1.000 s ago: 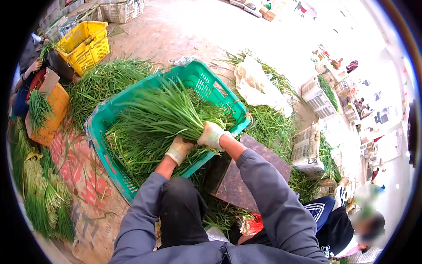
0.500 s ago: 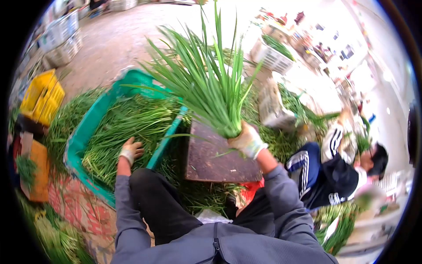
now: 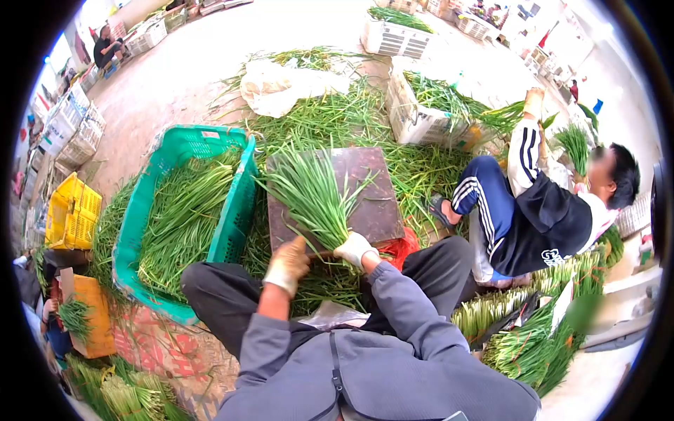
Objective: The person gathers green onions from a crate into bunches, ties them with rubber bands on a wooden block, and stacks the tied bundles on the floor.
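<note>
A bunch of garlic chives (image 3: 312, 193) lies over a dark square board (image 3: 368, 175), its leaf tips fanned out away from me. My right hand (image 3: 354, 250), in a whitish glove, is closed around the stem end at the board's near edge. Just left of the stems is my left hand (image 3: 286, 266), gloved too and slightly blurred, with its fingers curled in. What it holds, if anything, is hidden. To the left stands a green plastic crate (image 3: 126, 245) with loose garlic chives (image 3: 186, 217) inside.
A co-worker (image 3: 540, 217) sits at the right, holding greens. Tied bundles (image 3: 533, 351) lie below that person. White crates (image 3: 401, 116) of greens stand ahead; a yellow crate (image 3: 74, 210) and an orange box (image 3: 95, 316) are at the left. Loose leaves (image 3: 337, 116) cover the floor.
My right hand has lowered the raised bunch onto the board. My left hand has left the green crate and come over beside the stems. The view has shifted too.
</note>
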`<control>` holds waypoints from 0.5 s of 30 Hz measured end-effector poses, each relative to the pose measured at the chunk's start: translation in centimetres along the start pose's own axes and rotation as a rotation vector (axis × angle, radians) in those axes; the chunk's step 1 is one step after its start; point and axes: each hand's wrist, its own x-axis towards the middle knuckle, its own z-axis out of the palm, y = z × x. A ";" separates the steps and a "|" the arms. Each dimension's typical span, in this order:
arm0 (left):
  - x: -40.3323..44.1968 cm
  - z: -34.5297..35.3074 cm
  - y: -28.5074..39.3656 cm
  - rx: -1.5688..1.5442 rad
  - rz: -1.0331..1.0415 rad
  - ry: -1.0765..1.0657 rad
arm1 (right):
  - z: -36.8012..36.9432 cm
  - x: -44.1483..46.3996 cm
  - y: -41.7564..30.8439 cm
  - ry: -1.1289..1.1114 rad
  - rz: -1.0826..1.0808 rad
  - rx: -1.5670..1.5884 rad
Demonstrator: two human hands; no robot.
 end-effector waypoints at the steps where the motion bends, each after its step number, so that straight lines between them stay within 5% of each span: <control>1: 1.3 0.7 -2.1 -0.011 -0.138 -0.013 | -0.6 -1.1 -0.4 0.002 0.006 0.010; 2: 2.0 1.8 -3.7 -0.021 -0.276 -0.025 | -0.9 -2.3 -0.6 -0.010 -0.001 0.008; 5: 2.5 3.5 -4.3 -0.215 -0.243 -0.312 | -1.0 -4.2 -0.3 -0.045 -0.043 -0.018; 7: 2.7 4.4 -3.1 -0.331 -0.036 -0.557 | -0.1 -6.0 0.2 0.018 -0.056 -0.093; 15: 6.0 2.3 -0.5 -0.514 -0.041 -0.231 | 1.7 -10.2 0.8 -0.034 -0.241 -0.246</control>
